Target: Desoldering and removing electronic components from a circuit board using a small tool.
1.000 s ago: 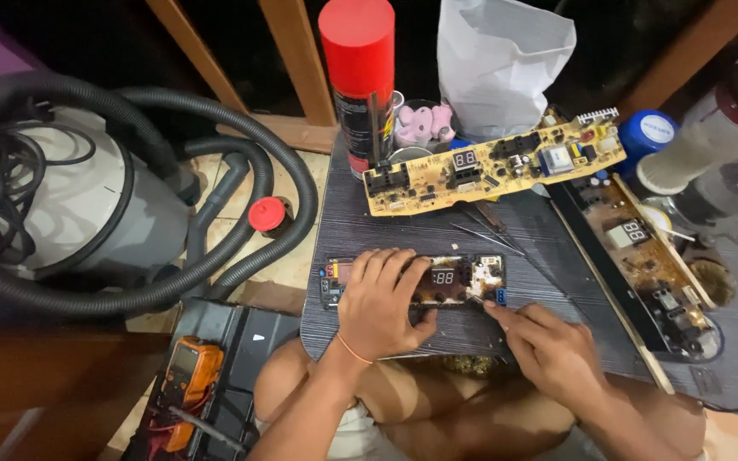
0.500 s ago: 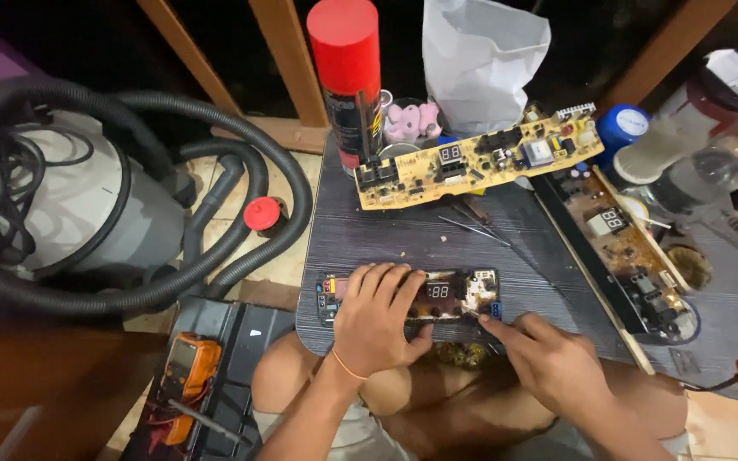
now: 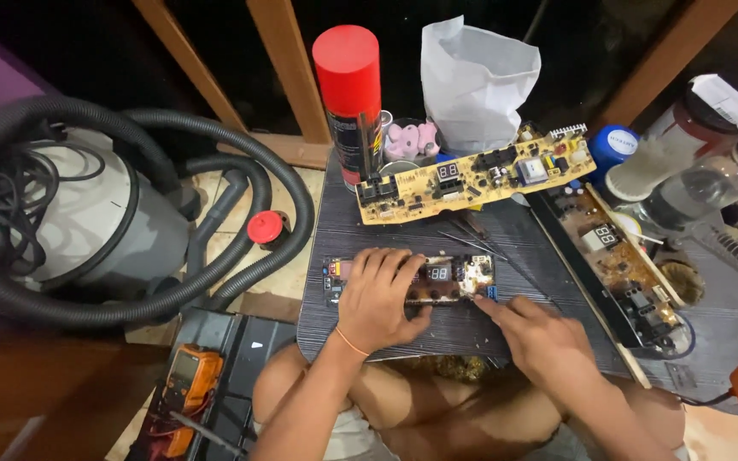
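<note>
Two hands on dark circuit board [image 3: 437, 277], frame centre, long axis left-right. Left hand [image 3: 382, 294] flat on left half, fingers spread. Right hand [image 3: 535, 337] lower right, forefinger extended at right edge.

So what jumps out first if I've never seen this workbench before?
Probably the two hands at the dark table's near edge: the left hand presses a small circuit board, the right hand touches its corner. Behind stands a tall red spray can, and a grey vacuum cleaner with coiled hose fills the left.
</note>
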